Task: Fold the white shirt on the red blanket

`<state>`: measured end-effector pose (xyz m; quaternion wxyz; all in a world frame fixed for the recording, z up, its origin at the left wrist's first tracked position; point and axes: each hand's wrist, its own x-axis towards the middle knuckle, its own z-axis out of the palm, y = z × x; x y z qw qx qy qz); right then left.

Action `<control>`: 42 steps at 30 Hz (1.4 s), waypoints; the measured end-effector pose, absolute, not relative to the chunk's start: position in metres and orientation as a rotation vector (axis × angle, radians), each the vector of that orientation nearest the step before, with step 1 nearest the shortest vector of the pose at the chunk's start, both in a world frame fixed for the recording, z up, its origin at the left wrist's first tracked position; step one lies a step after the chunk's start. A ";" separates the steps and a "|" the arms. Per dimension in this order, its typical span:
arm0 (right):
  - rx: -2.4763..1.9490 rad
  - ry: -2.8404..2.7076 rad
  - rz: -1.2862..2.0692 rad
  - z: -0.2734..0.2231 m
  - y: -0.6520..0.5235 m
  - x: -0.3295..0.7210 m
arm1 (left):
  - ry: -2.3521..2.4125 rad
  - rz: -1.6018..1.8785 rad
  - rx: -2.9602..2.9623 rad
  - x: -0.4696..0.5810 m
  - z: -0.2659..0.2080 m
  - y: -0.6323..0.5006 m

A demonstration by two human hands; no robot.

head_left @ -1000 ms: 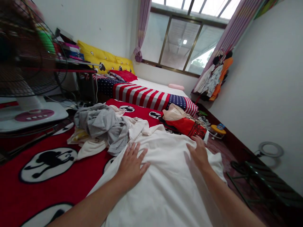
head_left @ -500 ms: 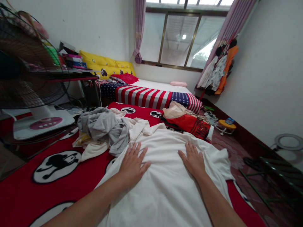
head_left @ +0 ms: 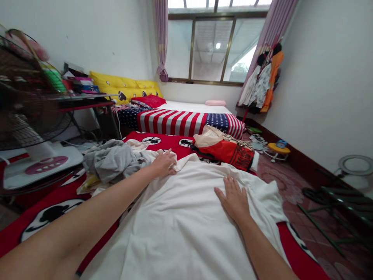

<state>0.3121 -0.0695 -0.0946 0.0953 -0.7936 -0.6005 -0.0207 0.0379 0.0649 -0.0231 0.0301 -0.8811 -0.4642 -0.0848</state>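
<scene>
A white garment [head_left: 189,217] is spread flat in the near middle of a red blanket [head_left: 43,210]. Its far left corner is pinched by the left hand [head_left: 164,163], whose fingers [head_left: 172,166] are curled shut on the cloth. The right hand [head_left: 234,200] is laid flat and open on the garment's right side, gripping nothing. For a clean fold, the cloth is best held down by that flat palm while the pinched corner is drawn taut and kept level. One white garment, one grey crumpled pile [head_left: 112,161] to the left, one red bag [head_left: 230,151] beyond, and one fan [head_left: 29,116] at far left can be counted.
</scene>
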 end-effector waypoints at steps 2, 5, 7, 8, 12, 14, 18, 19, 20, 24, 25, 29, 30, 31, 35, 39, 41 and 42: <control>-2.350 -1.781 -0.054 -0.094 -0.070 0.312 | -1.530 -0.292 -2.665 0.035 -0.019 0.075; -2.347 -1.784 -0.049 -0.094 -0.072 0.311 | -1.732 -0.399 -2.435 0.027 -0.006 0.087; -2.350 -1.777 -0.049 -0.093 -0.072 0.311 | -1.829 -0.423 -2.308 0.023 0.003 0.094; -2.353 -1.774 -0.048 -0.093 -0.073 0.310 | -1.851 -0.417 -2.274 0.023 0.005 0.097; -2.355 -1.778 -0.027 -0.092 -0.073 0.310 | -1.818 -0.407 -2.264 0.045 0.006 0.100; -2.348 -1.777 -0.012 -0.092 -0.073 0.310 | -1.793 -0.411 -2.303 0.067 0.002 0.099; -2.338 -1.764 0.003 -0.093 -0.073 0.311 | -1.794 -0.365 -2.415 0.113 -0.007 0.098; -2.333 -1.762 -0.001 -0.093 -0.073 0.311 | -1.802 -0.349 -2.437 0.122 -0.009 0.098; -2.327 -1.761 -0.006 -0.094 -0.073 0.311 | -1.818 -0.330 -2.455 0.130 -0.011 0.099; -2.308 -1.761 -0.017 -0.096 -0.071 0.312 | -1.914 -0.225 -2.513 0.146 -0.019 0.102; -2.308 -1.758 -0.015 -0.096 -0.071 0.312 | -1.936 -0.208 -2.526 0.147 -0.021 0.103; -2.310 -1.755 -0.015 -0.096 -0.072 0.313 | -1.998 -0.258 -2.560 0.147 -0.023 0.109; -2.308 -1.756 -0.013 -0.096 -0.072 0.313 | -2.000 -0.319 -2.549 0.147 -0.023 0.109; -2.305 -1.758 -0.012 -0.096 -0.072 0.313 | -1.995 -0.394 -2.528 0.147 -0.024 0.108; -2.297 -1.763 -0.001 -0.096 -0.072 0.313 | -1.951 -0.668 -2.429 0.149 -0.033 0.093; -2.297 -1.765 0.007 -0.096 -0.072 0.313 | -1.895 -0.775 -2.454 0.144 -0.050 0.061; -2.297 -1.765 0.011 -0.095 -0.072 0.313 | -1.806 -0.675 -2.582 0.137 -0.061 0.043; -2.297 -1.765 0.009 -0.095 -0.072 0.313 | -1.770 -0.580 -2.647 0.132 -0.066 0.034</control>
